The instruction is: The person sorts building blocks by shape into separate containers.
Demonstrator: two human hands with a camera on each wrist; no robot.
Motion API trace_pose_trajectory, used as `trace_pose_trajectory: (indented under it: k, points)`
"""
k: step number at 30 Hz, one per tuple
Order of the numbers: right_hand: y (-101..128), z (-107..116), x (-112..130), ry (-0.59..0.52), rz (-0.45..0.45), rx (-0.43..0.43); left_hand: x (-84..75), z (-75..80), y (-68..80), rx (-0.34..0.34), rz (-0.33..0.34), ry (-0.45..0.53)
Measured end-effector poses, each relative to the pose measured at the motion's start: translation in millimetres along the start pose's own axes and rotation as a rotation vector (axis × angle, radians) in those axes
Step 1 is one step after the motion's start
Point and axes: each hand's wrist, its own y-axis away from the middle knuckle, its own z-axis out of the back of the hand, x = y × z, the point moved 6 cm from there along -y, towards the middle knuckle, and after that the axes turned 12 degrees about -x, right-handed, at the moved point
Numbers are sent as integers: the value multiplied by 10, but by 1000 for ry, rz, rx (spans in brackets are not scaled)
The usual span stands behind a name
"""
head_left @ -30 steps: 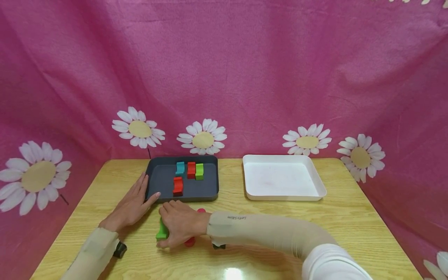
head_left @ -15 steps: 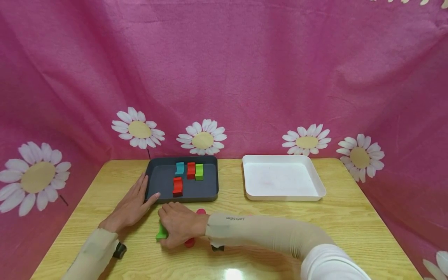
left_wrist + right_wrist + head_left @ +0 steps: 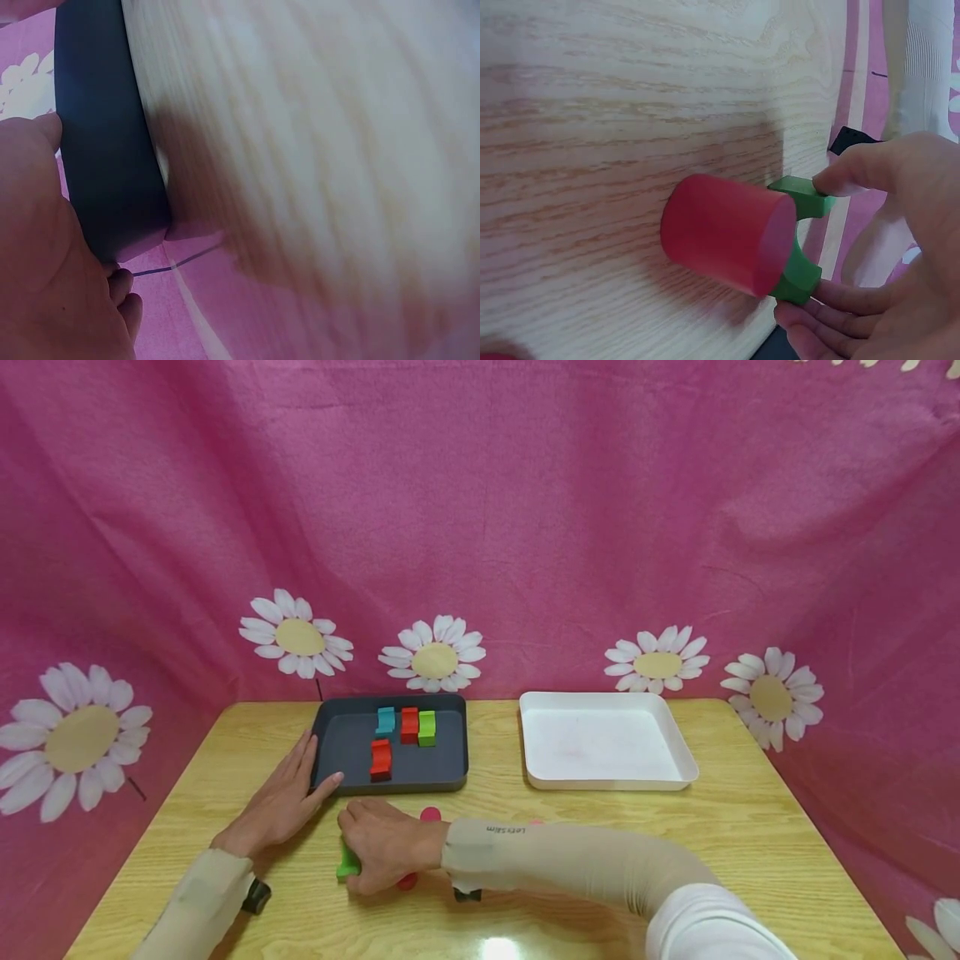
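Two hands in my head feed. Right hand (image 3: 390, 847): fingers grasping a green block with a curved hollow (image 3: 796, 279), near side of the dark grey rectangular tray (image 3: 341, 752); hollow faces a red cylinder (image 3: 727, 232), contact I can't make out. Left hand (image 3: 277, 797): fingers extended, released, touching the tray's left side. Tray holds four small curved blocks: teal (image 3: 386, 722), lime green (image 3: 427, 727), two red (image 3: 381, 760). All on a wood-grain bench (image 3: 735, 827).

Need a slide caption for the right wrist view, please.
Right hand grips a green block beside a red cylinder.
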Motion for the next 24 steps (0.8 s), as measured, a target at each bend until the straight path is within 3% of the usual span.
trace_pose_trajectory:
  k: [24]
  points:
    - [197, 63, 52, -86, 59, 24, -3, 10, 1, 1, 0, -1]
